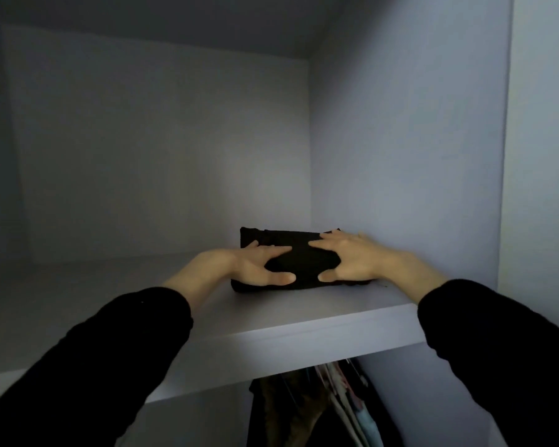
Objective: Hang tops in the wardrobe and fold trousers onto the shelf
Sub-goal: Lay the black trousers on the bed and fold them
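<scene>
**Folded trousers on the shelf, both hands on the bundle**

Pale wardrobe walls close in a dim upper compartment, and its white shelf (304,333) carries the task's thing: a dark pair of folded trousers (299,253), lying flat as a compact bundle at about 3 o'clock on the shelf, close to the right side wall (400,156) and a little back from the front edge. Whether it touches that wall I cannot tell in this light.

Judging from how things lie, the fold itself looks done and the bundle is set down; what remains for this piece seems only squaring it up or sliding it in. Below the shelf, at 6 o'clock, hanging garments (336,404) show on the rail, so at least some tops appear to be hung. Whether more clothes wait elsewhere cannot be seen.

Left hand (255,266) lies at the bundle's 9 o'clock end, fingers spread over the top, thumb along the near face. Right hand (352,258) mirrors it at 3 o'clock, fingers fanned across the top, thumb pointing inward along the front. Each looks like a loose clasp between thumb and fingers. Both forearms in black sleeves (110,366) reach up and forward from 7 and 5 o'clock
</scene>
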